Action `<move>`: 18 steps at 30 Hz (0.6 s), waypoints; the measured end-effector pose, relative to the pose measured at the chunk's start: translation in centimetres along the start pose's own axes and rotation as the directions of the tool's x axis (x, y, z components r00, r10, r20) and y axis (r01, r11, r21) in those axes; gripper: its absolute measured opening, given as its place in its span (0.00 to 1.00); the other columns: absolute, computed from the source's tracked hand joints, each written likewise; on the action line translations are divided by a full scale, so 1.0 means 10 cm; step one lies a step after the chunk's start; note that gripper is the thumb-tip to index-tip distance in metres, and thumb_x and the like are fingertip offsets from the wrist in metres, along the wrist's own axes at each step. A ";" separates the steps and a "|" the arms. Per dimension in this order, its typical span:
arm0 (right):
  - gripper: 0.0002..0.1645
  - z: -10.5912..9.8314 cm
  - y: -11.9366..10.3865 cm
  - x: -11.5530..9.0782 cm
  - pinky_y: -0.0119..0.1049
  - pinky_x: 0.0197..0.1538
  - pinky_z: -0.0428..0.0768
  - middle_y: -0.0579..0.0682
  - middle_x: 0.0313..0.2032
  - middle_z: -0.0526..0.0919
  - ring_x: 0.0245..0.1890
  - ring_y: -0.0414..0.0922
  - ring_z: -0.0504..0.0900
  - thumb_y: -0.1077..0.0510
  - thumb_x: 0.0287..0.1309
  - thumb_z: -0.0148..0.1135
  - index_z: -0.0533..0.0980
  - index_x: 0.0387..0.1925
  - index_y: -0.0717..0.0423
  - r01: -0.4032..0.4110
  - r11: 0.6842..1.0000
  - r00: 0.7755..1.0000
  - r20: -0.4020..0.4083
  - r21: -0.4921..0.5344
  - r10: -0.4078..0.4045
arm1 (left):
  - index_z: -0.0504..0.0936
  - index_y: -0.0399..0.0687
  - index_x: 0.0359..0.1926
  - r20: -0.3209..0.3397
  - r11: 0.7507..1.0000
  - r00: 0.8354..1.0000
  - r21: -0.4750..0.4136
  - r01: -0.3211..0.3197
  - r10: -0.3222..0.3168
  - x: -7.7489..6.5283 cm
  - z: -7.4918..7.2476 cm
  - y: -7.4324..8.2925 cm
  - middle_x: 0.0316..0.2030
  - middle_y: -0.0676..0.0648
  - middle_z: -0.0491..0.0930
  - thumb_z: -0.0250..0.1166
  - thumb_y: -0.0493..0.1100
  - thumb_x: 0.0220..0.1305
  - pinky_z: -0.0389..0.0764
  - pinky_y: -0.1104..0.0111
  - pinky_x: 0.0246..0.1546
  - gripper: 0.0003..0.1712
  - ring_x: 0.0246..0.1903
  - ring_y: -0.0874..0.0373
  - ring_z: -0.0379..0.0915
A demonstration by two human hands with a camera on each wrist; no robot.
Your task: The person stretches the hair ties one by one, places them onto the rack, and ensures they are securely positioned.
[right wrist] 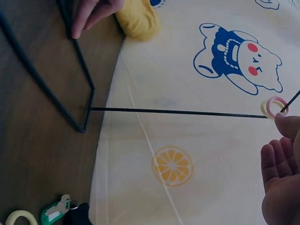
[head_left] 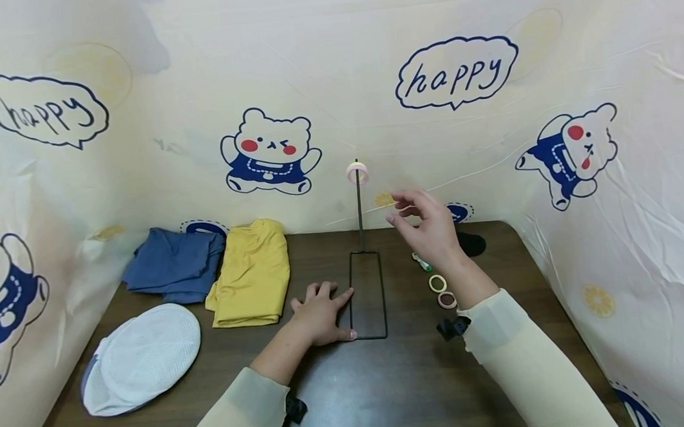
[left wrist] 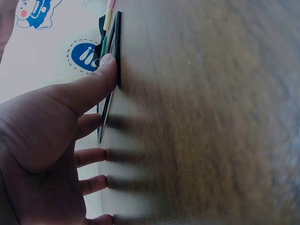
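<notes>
A black wire stand (head_left: 384,295) lies with its rectangular base on the table and its thin rod (head_left: 360,212) rising at the back. Pink and pale yellow rings (right wrist: 270,107) hang near the rod's top. My left hand (head_left: 319,314) is spread on the table, thumb at the base's front-left corner and index fingertip at its left side. My right hand (head_left: 430,228) is in the air right of the rod, fingers loosely bent with nothing between them. In the head view a gap separates it from the rod; in the right wrist view its thumb (right wrist: 288,125) overlaps the rings.
Right of the stand lie a pale yellow ring (head_left: 438,283), a pink ring (head_left: 448,300), a key with a green tag (head_left: 421,261) and a black item (head_left: 472,243). On the left are folded blue cloth (head_left: 175,264), folded yellow cloth (head_left: 250,276) and a white cap (head_left: 146,356).
</notes>
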State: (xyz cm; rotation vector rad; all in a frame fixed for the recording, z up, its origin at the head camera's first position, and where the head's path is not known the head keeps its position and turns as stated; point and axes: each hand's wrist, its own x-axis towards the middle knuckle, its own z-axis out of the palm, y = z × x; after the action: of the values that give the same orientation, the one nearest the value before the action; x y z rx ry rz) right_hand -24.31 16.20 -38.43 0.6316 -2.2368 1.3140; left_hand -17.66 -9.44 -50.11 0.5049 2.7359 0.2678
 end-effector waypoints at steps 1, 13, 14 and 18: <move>0.21 -0.02 0.01 -0.03 0.47 0.52 0.84 0.51 0.49 0.85 0.49 0.47 0.84 0.65 0.59 0.76 0.83 0.54 0.58 0.005 1.000 1.000 0.003 -0.010 -0.005 | 0.60 0.70 0.81 -0.001 1.000 1.000 0.000 0.001 -0.001 0.00 0.00 0.00 0.77 0.45 0.55 0.71 0.74 0.56 0.58 0.27 0.58 0.55 0.75 0.35 0.47; 0.21 -0.17 0.19 -0.43 0.47 0.51 0.81 0.52 0.48 0.86 0.45 0.49 0.84 0.63 0.59 0.76 0.83 0.54 0.56 0.048 0.990 0.998 0.057 -0.136 -0.040 | 0.59 0.71 0.81 -0.007 1.000 1.000 0.003 0.012 -0.012 0.01 0.05 -0.01 0.78 0.45 0.55 0.71 0.75 0.56 0.58 0.28 0.58 0.55 0.75 0.36 0.46; 0.21 -0.18 0.22 -0.46 0.46 0.51 0.81 0.52 0.48 0.86 0.45 0.48 0.84 0.63 0.59 0.77 0.83 0.54 0.56 0.051 0.988 0.997 0.058 -0.145 -0.043 | 0.59 0.71 0.81 -0.006 1.000 1.000 0.001 0.013 -0.013 0.01 0.05 -0.01 0.78 0.45 0.55 0.71 0.75 0.56 0.58 0.28 0.58 0.56 0.75 0.36 0.46; 0.23 -0.27 0.33 -0.57 0.45 0.50 0.81 0.52 0.49 0.86 0.45 0.49 0.84 0.64 0.58 0.77 0.83 0.55 0.56 0.066 0.985 0.997 0.053 -0.160 -0.059 | 0.59 0.71 0.81 -0.009 1.000 1.000 -0.004 0.014 -0.014 0.02 0.06 0.01 0.78 0.45 0.55 0.71 0.74 0.56 0.58 0.27 0.59 0.56 0.75 0.35 0.46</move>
State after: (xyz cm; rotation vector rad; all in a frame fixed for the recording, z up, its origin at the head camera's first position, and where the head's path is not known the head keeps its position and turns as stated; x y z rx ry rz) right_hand -21.40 20.90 -42.95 0.6736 -2.3139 1.0840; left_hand -17.60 -9.26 -50.66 0.4848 2.7455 0.2731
